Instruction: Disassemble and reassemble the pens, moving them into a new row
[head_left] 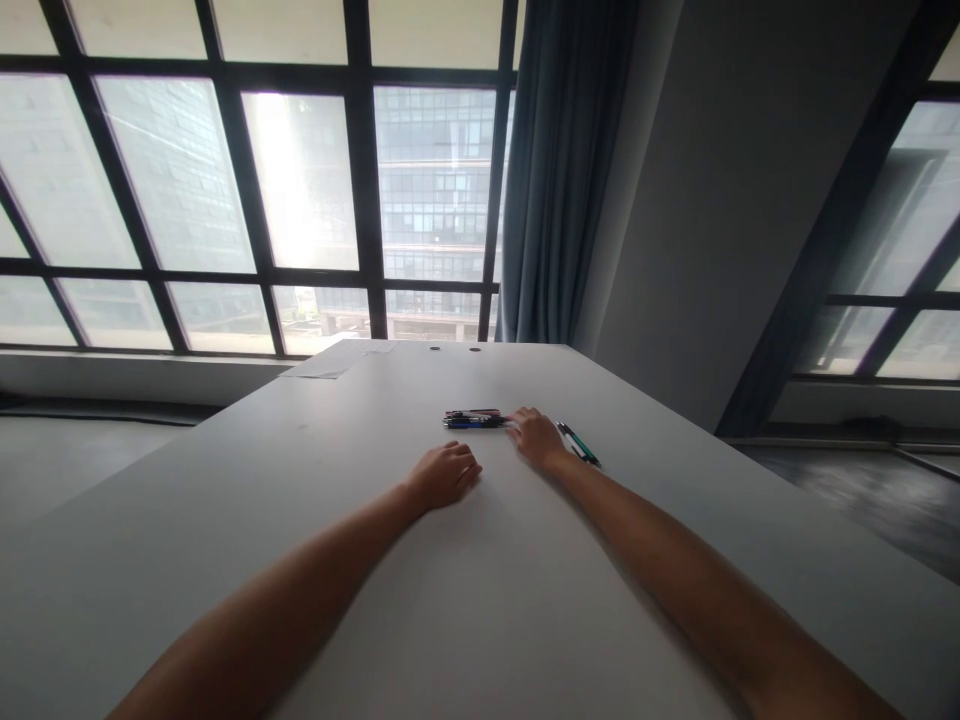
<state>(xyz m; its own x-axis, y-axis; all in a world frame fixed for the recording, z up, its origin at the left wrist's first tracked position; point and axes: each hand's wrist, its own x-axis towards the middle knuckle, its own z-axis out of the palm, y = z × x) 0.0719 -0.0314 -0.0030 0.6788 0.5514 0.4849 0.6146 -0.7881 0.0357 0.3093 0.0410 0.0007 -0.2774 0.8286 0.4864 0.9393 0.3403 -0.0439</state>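
Note:
A small bundle of pens, dark with blue and reddish parts, lies sideways on the white table. At the bundle's right end is my right hand, its thumb and fingers closed around a pen's tip; the exact grip is small and partly hidden. Just right of that hand, a couple of pens, one green and black, lie slanted on the tabletop. My left hand rests on the table nearer to me, below the bundle and apart from it. Its fingers are loosely bent, with nothing seen in them.
White paper sheets lie at the table's far left edge. Two dark round spots mark the far end. Beyond stand large windows, a blue-grey curtain and a grey pillar on the right.

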